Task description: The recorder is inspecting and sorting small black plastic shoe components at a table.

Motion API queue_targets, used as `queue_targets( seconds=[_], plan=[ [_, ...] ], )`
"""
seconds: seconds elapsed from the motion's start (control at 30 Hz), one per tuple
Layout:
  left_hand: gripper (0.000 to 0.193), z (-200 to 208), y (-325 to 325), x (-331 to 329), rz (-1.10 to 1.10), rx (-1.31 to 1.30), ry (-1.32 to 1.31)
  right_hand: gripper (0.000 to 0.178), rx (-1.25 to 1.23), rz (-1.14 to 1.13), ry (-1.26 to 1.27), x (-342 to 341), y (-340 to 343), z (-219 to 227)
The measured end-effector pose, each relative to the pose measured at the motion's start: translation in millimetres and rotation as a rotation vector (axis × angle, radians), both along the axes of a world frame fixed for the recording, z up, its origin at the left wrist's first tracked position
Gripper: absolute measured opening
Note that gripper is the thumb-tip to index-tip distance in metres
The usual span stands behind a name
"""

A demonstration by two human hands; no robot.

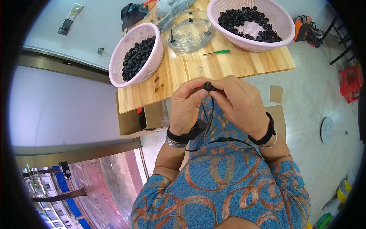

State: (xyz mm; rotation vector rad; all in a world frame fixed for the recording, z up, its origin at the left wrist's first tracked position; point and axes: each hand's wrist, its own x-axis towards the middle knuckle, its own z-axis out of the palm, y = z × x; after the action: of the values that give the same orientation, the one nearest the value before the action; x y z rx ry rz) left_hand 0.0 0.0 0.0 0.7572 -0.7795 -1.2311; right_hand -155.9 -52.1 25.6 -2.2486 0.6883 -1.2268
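Observation:
Just off the table's front edge, my left hand (185, 105) and my right hand (240, 105) meet with fingertips closed on one small round black plastic part (208, 86). Its finer details are too small to make out. On the wooden table (179, 76), a pink basket (155, 61) heaped with similar black parts stands to the left. Another pink basket (254, 45) at the far right holds more of them in a ring. Between the baskets lies a clear round plastic tray (187, 44) with a few black pieces. A thin tool with a green handle (221, 51) rests nearby.
An open cardboard box (156, 118) sits under the table's left front. Dark bags and clear plastic (131, 17) crowd the back left. On the floor to the right are a red stool (349, 82), an orange and black bag (302, 28) and a small cardboard piece (276, 94).

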Motion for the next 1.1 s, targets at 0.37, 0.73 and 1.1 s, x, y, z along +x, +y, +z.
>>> queue_targets(
  seconds=[0.37,0.73,1.1],
  plan=[
    [0.026,-0.2,2.6,1.8,0.051,0.027,-0.122,0.019,0.135,0.042,-0.062,-0.8,1.0,-1.8],
    [0.023,11.4,5.9,5.7,0.071,-0.104,-0.465,0.014,0.251,0.123,0.022,-8.6,-4.3,11.0],
    [0.021,9.2,12.4,11.0,0.011,-0.003,-0.338,0.021,0.266,0.287,-0.03,-4.5,-15.3,1.9]
  ],
)
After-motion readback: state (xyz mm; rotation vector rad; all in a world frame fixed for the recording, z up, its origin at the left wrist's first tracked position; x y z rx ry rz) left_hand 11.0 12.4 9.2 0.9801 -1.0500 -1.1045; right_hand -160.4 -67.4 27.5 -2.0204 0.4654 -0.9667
